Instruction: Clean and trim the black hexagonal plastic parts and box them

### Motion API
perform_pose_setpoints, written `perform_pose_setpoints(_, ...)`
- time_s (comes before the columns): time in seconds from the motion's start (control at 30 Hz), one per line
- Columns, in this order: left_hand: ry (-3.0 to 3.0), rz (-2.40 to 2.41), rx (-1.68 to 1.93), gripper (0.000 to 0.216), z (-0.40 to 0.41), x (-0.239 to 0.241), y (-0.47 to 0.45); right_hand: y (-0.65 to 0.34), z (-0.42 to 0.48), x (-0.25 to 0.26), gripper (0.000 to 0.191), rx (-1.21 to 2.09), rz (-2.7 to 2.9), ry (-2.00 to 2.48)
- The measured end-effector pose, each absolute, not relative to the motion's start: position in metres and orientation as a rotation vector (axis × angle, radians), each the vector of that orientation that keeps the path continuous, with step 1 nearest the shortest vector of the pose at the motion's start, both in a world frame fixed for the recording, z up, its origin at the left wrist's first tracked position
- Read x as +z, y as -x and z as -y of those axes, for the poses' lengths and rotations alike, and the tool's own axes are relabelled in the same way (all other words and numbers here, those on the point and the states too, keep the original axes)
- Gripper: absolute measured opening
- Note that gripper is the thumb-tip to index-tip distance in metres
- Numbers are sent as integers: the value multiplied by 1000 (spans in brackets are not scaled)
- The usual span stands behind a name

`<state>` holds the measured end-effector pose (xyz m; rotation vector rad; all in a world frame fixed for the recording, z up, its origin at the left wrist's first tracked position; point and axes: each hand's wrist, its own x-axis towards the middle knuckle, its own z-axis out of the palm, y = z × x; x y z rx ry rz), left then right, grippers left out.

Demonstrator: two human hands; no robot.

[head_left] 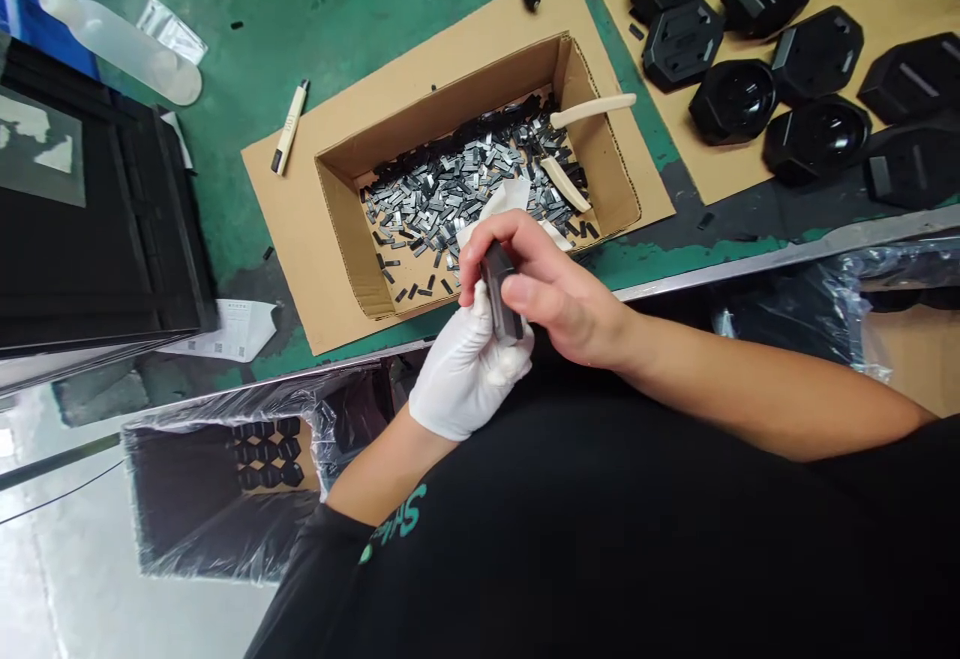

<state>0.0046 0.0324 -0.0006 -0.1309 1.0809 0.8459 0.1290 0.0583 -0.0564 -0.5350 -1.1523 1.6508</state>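
My left hand (466,369), in a white glove, and my bare right hand (540,289) both grip a small black rectangular part (501,291) just in front of a cardboard box (442,119). The right fingers cover most of its top. The box holds a heap of small grey-and-black metal clips (465,189). Two cream spatula-like sticks (592,110) lean in the box's right end, and a white cloth (504,201) lies crumpled near my fingers, partly hidden by them.
Black octagonal moulded parts (733,101) lie on a cardboard sheet at upper right. Two marker pens (290,127) and a plastic squeeze bottle (112,44) sit on the green mat (202,209). A black stack stands at left. Plastic-wrapped black parts (262,449) lie below the bench edge.
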Motion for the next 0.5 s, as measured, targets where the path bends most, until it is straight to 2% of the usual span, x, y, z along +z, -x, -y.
perform_pose_setpoints(0.07, 62, -993, 836, 41, -30, 1, -5, -130, -58, -54, 33, 1726, 1090, 558)
perform_pose_setpoints(0.13, 35, -951, 840, 46, -29, 3, -5, -131, -59, -52, 40, 1769, 1064, 573)
perform_pose_setpoints(0.27, 59, -985, 873, 41, -28, 4, -6, -133, -61, -50, 50, 1795, 1069, 548)
perform_pose_setpoints(0.4, 0, -973, 847, 39, -24, 4, -5, -134, -60, -49, 38, 1834, 967, 524)
perform_pose_setpoints(0.5, -37, -920, 838, 32, -22, 5, -4, -134, -59, -47, 38, 1878, 864, 538)
